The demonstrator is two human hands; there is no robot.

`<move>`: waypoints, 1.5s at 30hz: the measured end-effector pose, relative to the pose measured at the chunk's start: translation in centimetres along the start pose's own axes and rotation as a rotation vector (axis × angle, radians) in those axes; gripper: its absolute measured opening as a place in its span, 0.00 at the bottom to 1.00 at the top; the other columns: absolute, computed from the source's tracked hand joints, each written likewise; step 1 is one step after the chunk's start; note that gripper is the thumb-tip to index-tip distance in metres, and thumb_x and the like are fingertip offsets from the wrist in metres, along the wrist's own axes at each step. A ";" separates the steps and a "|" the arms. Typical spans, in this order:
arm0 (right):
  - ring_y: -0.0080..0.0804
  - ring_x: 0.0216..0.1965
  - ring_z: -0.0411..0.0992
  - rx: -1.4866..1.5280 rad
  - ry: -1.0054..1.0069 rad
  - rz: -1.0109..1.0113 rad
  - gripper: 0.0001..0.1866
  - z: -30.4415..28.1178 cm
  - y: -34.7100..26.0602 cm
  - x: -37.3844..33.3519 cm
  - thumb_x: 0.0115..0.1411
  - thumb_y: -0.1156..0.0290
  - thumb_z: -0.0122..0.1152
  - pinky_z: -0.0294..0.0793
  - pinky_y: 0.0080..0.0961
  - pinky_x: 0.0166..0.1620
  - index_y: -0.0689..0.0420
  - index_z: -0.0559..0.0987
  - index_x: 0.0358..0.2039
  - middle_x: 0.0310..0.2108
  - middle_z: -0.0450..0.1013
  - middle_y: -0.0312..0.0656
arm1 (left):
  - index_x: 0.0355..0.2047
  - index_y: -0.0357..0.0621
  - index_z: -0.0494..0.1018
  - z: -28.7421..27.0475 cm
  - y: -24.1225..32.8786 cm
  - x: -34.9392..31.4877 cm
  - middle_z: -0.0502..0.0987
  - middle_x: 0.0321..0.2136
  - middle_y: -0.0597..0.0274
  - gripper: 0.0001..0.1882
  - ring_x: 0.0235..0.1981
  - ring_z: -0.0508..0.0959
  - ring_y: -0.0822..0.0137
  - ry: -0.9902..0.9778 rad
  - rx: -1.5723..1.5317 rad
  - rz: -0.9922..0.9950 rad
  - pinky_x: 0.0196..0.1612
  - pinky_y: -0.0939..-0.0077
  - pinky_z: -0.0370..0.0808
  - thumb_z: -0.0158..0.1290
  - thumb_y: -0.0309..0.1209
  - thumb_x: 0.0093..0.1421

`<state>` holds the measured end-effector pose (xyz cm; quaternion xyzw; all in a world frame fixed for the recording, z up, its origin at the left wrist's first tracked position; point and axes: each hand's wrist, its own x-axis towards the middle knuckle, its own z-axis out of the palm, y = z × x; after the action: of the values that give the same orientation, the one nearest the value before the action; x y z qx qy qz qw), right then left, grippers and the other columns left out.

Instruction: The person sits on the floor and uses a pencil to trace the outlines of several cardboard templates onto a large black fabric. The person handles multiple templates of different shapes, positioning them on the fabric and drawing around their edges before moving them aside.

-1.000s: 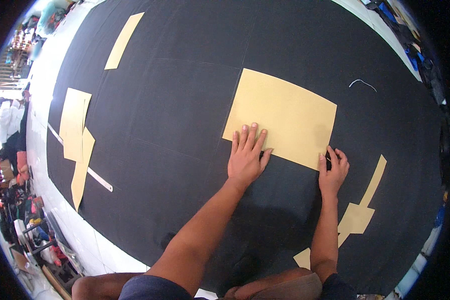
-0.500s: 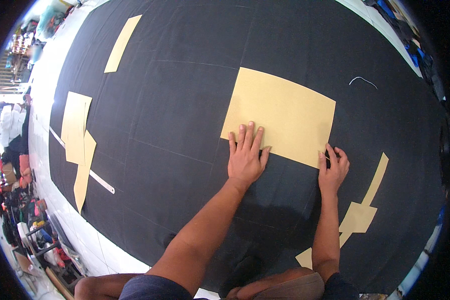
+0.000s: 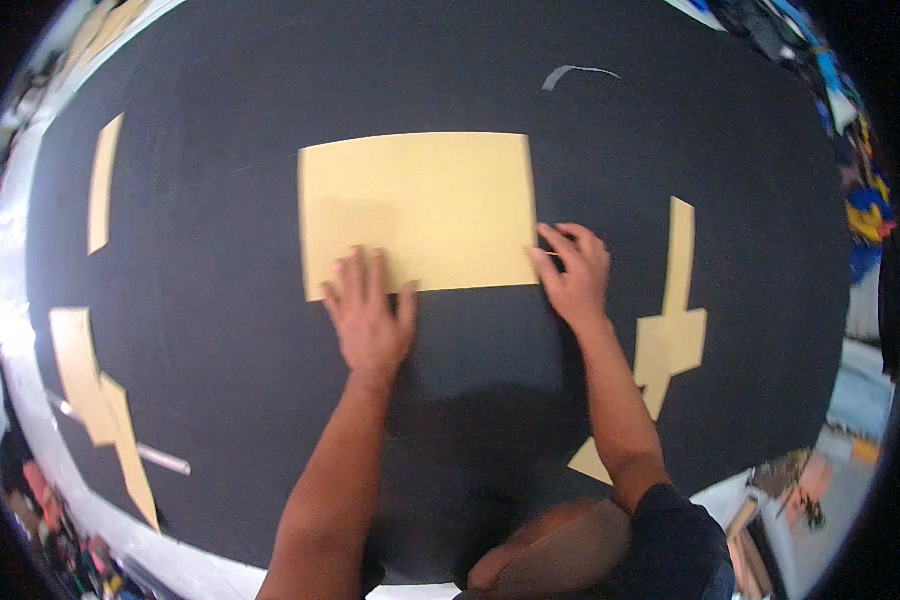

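A large tan card pattern piece [image 3: 430, 190], roughly rectangular, lies flat on black cloth [image 3: 220, 400]. My left hand [image 3: 372, 322] presses on its near edge toward the left corner, palm down with fingers spread. At the card's right edge, near its near right corner, my right hand [image 3: 576, 270] has thumb and fingers drawn together in a pinch. A thin pale sliver shows between those fingertips, too small to name.
On the right lie a narrow card strip [image 3: 680, 250], a squarish card piece [image 3: 685, 340] and another card piece [image 3: 592, 462]. A card strip [image 3: 105, 185], overlapping card pieces [image 3: 75, 350] and a white ruler [image 3: 165, 459] lie left. A pale curved scrap [image 3: 560, 76] lies beyond.
The view has turned, so the card and cloth appear rotated and shifted left. Both hands keep about the same places on the card.
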<state>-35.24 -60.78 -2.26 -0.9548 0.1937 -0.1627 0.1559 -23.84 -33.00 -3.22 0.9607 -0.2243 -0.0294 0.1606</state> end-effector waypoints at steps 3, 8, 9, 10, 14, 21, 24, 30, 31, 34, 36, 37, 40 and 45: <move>0.43 0.51 0.70 0.007 -0.037 -0.012 0.20 0.0 0.1 -0.4 0.60 0.54 0.69 0.67 0.44 0.54 0.43 0.84 0.51 0.51 0.72 0.40 | 0.71 0.49 0.62 0.4 -0.3 -0.3 0.57 0.73 0.48 0.35 0.75 0.52 0.44 0.018 0.044 0.001 0.74 0.36 0.42 0.49 0.53 0.70; 0.36 0.49 0.66 -0.020 -0.021 0.019 0.20 0.2 0.0 -0.9 0.62 0.53 0.69 0.65 0.37 0.53 0.43 0.85 0.52 0.54 0.71 0.37 | 0.71 0.50 0.62 0.3 0.2 -0.1 0.56 0.73 0.48 0.34 0.76 0.50 0.45 -0.012 0.024 -0.006 0.75 0.38 0.42 0.48 0.53 0.71; 0.36 0.49 0.66 -0.015 -0.024 0.013 0.20 0.2 0.0 -0.9 0.61 0.53 0.69 0.65 0.37 0.53 0.43 0.85 0.52 0.54 0.71 0.37 | 0.71 0.50 0.62 0.3 0.1 -0.1 0.56 0.73 0.48 0.34 0.76 0.50 0.45 -0.011 0.029 -0.004 0.75 0.39 0.42 0.48 0.53 0.71; 0.36 0.49 0.66 -0.009 -0.026 0.006 0.20 0.2 0.2 -0.9 0.61 0.52 0.69 0.65 0.37 0.53 0.42 0.85 0.52 0.54 0.71 0.37 | 0.71 0.50 0.62 0.3 0.1 -0.2 0.56 0.73 0.48 0.34 0.76 0.50 0.45 -0.010 0.033 -0.003 0.75 0.39 0.42 0.49 0.52 0.71; 0.35 0.49 0.66 0.020 -0.047 0.003 0.20 0.1 0.1 -0.8 0.61 0.52 0.70 0.65 0.37 0.53 0.42 0.86 0.52 0.53 0.71 0.36 | 0.70 0.50 0.62 0.2 -0.2 -0.1 0.57 0.73 0.48 0.34 0.76 0.50 0.45 -0.011 0.032 -0.005 0.75 0.39 0.42 0.48 0.53 0.71; 0.39 0.52 0.67 0.051 -0.029 -0.012 0.19 0.2 0.4 -0.7 0.59 0.52 0.71 0.64 0.41 0.54 0.41 0.86 0.50 0.52 0.72 0.38 | 0.70 0.51 0.62 0.4 -0.4 -0.2 0.57 0.73 0.49 0.34 0.75 0.51 0.45 0.004 0.026 0.004 0.75 0.39 0.42 0.49 0.53 0.70; 0.39 0.52 0.67 0.050 -0.045 0.003 0.19 0.1 0.4 -0.8 0.59 0.52 0.71 0.64 0.41 0.54 0.41 0.86 0.50 0.53 0.73 0.38 | 0.70 0.51 0.63 0.4 -0.3 -0.2 0.57 0.73 0.49 0.34 0.75 0.51 0.45 0.003 0.019 0.004 0.75 0.39 0.43 0.50 0.53 0.70; 0.40 0.54 0.68 0.048 -0.057 0.031 0.18 0.1 0.3 -0.7 0.59 0.52 0.71 0.65 0.42 0.55 0.41 0.86 0.49 0.53 0.73 0.37 | 0.70 0.50 0.63 0.5 -0.2 -0.2 0.57 0.73 0.48 0.34 0.75 0.52 0.44 0.020 0.010 0.005 0.74 0.38 0.44 0.52 0.53 0.69; 0.40 0.54 0.68 0.031 -0.058 0.031 0.18 -0.1 0.2 -0.7 0.59 0.53 0.71 0.65 0.42 0.56 0.41 0.86 0.49 0.53 0.73 0.37 | 0.70 0.50 0.63 0.6 -0.2 -0.2 0.57 0.73 0.48 0.35 0.75 0.53 0.44 0.032 0.008 0.008 0.74 0.37 0.44 0.52 0.53 0.69; 0.42 0.54 0.69 0.006 -0.035 -0.007 0.19 0.1 0.4 -0.8 0.58 0.53 0.71 0.66 0.43 0.56 0.41 0.86 0.49 0.53 0.73 0.38 | 0.69 0.50 0.64 0.5 -0.4 -0.1 0.58 0.72 0.47 0.35 0.74 0.54 0.44 0.041 0.008 0.016 0.74 0.36 0.45 0.52 0.53 0.68; 0.44 0.53 0.70 -0.011 -0.009 -0.027 0.19 0.3 0.5 -0.8 0.57 0.54 0.72 0.66 0.44 0.56 0.41 0.86 0.49 0.53 0.73 0.38 | 0.69 0.49 0.64 0.6 -0.4 -0.1 0.58 0.72 0.47 0.35 0.74 0.54 0.43 0.040 0.008 0.026 0.74 0.36 0.45 0.52 0.53 0.68; 0.44 0.53 0.69 -0.017 -0.015 -0.025 0.19 0.4 0.6 -0.9 0.57 0.54 0.72 0.66 0.44 0.57 0.42 0.86 0.49 0.54 0.73 0.38 | 0.69 0.48 0.65 0.7 -0.4 -0.1 0.58 0.72 0.47 0.35 0.74 0.55 0.43 0.041 0.010 0.027 0.73 0.36 0.45 0.52 0.53 0.68; 0.42 0.54 0.68 -0.014 -0.053 0.016 0.19 0.0 0.0 -0.8 0.58 0.55 0.72 0.66 0.43 0.57 0.43 0.86 0.49 0.55 0.72 0.39 | 0.68 0.47 0.66 0.4 -0.2 -0.1 0.59 0.71 0.46 0.35 0.73 0.56 0.43 0.036 -0.013 0.010 0.73 0.35 0.46 0.52 0.53 0.68; 0.41 0.54 0.68 -0.021 -0.097 0.033 0.19 -0.3 -0.3 -0.7 0.59 0.55 0.71 0.65 0.42 0.58 0.44 0.85 0.51 0.56 0.71 0.39 | 0.68 0.44 0.65 0.1 -0.1 -0.3 0.59 0.71 0.43 0.35 0.74 0.55 0.41 0.038 -0.062 -0.001 0.73 0.35 0.45 0.55 0.50 0.67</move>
<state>-35.89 -60.25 -2.10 -0.9599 0.2034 -0.1114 0.1577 -24.06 -32.86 -3.32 0.9557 -0.2199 -0.0183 0.1947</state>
